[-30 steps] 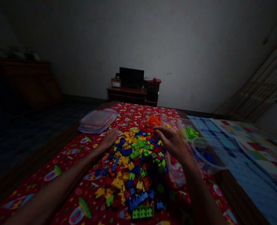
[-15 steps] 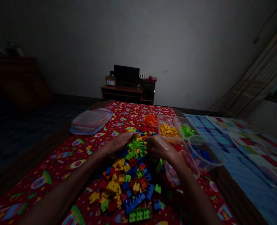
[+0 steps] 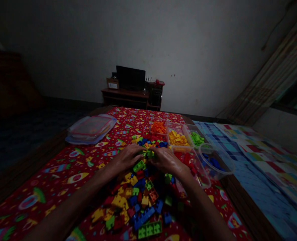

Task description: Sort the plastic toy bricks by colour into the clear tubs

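A heap of toy building bricks (image 3: 140,190) in green, yellow, red, blue and orange lies on the red patterned cloth (image 3: 70,167). My left hand (image 3: 129,156) reaches in from the left, thumb and fingers curved against green bricks (image 3: 148,154) in the upper part of the heap. From the other side, my right hand (image 3: 167,160) bends its fingers round the same green bricks, close to the left fingertips. The right fingertips are partly hidden by the back of the hand. Nearest me lies a long green brick (image 3: 150,229), with a long blue brick (image 3: 143,217) behind it.
Right of the heap stand clear tubs of sorted bricks: orange bricks (image 3: 158,127), yellow bricks (image 3: 177,138), green bricks (image 3: 197,139), red bricks (image 3: 187,160), and blue bricks in a round tub (image 3: 228,167). Stacked lids (image 3: 91,129) lie at left. A bed (image 3: 253,174) adjoins the right.
My hands have come closer together, drawing in on the green bricks from both sides, and sit slightly nearer me. The view has shifted a little to the right.
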Available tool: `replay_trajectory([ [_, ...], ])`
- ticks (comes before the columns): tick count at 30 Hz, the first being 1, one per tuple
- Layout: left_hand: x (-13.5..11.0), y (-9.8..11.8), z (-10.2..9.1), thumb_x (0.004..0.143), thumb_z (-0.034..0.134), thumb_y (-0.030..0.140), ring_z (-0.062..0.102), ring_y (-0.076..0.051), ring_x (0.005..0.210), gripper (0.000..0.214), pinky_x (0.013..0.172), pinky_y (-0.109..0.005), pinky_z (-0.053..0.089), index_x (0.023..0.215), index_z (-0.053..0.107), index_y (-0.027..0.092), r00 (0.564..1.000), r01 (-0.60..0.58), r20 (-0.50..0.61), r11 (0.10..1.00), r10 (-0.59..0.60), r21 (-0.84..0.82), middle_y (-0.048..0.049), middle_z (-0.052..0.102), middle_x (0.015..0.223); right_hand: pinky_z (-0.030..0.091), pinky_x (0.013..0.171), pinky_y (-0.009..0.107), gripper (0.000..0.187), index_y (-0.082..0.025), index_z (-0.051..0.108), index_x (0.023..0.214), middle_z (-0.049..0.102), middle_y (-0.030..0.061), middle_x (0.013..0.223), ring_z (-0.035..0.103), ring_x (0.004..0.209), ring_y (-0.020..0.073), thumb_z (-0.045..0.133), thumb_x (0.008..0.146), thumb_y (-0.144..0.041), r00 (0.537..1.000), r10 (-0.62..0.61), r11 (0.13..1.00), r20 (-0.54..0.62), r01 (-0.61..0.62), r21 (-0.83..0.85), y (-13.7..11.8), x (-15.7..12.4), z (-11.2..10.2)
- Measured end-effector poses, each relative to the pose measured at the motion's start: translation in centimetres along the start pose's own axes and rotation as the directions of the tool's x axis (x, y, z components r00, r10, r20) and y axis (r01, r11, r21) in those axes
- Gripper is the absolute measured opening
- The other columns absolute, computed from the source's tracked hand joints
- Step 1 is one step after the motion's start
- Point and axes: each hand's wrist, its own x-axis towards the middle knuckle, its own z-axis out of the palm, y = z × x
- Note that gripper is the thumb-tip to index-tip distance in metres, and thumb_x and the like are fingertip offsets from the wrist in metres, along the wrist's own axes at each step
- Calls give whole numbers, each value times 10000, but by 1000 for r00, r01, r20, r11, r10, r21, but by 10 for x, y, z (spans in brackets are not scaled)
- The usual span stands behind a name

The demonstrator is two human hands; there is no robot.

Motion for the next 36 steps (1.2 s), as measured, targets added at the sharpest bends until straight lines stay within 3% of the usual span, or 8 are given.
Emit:
replay_trajectory([
  [4, 0, 10, -11, 856, 510, 450, 687, -223, 938, 380, 859, -314, 524, 1070, 695, 196, 985, 148, -78, 983, -157, -107, -73, 737, 1052, 444, 826, 315, 472, -154, 517, 1324, 666, 118, 1104, 603, 1005, 218, 555, 861, -241, 988, 109, 986, -109, -94, 138, 22, -5, -17],
  [7, 1, 15, -16, 827, 507, 549, 697, -225, 913, 444, 810, -296, 537, 1064, 703, 229, 961, 245, -92, 957, -261, -156, -41, 746, 1041, 460, 834, 322, 416, -156, 582, 1261, 669, 113, 1110, 611, 987, 212, 552, 864, -279, 938, 256, 956, -234, -211, 202, 57, -8, -25],
  [14, 2, 22, -19, 757, 534, 608, 700, -229, 827, 492, 733, -290, 552, 996, 730, 225, 947, 303, -54, 935, -317, -184, -44, 754, 1003, 460, 810, 307, 307, -98, 700, 1031, 713, 137, 959, 642, 899, 221, 509, 830, -230, 677, 560, 816, -478, -551, 175, 139, -29, -36],
  [21, 2, 23, -15, 707, 571, 605, 693, -255, 892, 490, 814, -334, 549, 978, 734, 231, 946, 301, -68, 936, -318, -182, -56, 744, 1041, 444, 904, 364, 412, -87, 622, 1176, 669, 174, 1090, 597, 1067, 260, 426, 852, -248, 509, 581, 748, -636, -642, 169, 155, -48, -37],
  [24, 1, 26, -15, 702, 585, 599, 695, -244, 827, 509, 756, -320, 553, 1024, 721, 229, 938, 333, -34, 921, -346, -205, -54, 745, 1025, 451, 911, 382, 398, -88, 631, 1174, 681, 178, 1074, 615, 1048, 260, 419, 881, -256, 552, 583, 777, -596, -595, 208, 141, -43, -46],
  [27, 1, 29, -15, 697, 603, 588, 683, -226, 732, 550, 659, -302, 540, 1096, 697, 221, 927, 364, -11, 904, -376, -226, -44, 751, 920, 488, 838, 348, 340, -124, 665, 1128, 705, 150, 1029, 658, 945, 226, 452, 900, -258, 707, 517, 856, -483, -427, 291, 110, -31, -51],
  [32, 3, 37, -14, 679, 635, 583, 661, -199, 648, 592, 573, -277, 516, 1121, 654, 191, 908, 392, 34, 816, -419, -425, -10, 705, 720, 472, 800, 278, 296, -180, 646, 1156, 691, 91, 1069, 632, 952, 168, 564, 881, -251, 953, 153, 948, -260, -68, 311, 37, -12, -34],
  [36, 4, 43, -12, 663, 673, 573, 689, -215, 714, 582, 634, -306, 553, 1088, 620, 180, 891, 400, 69, 705, -449, -586, -24, 725, 777, 368, 596, 197, 171, -166, 677, 1005, 662, 11, 757, 554, 652, 100, 598, 854, -186, 995, -73, 964, -60, 86, 252, 5, -2, -20],
])
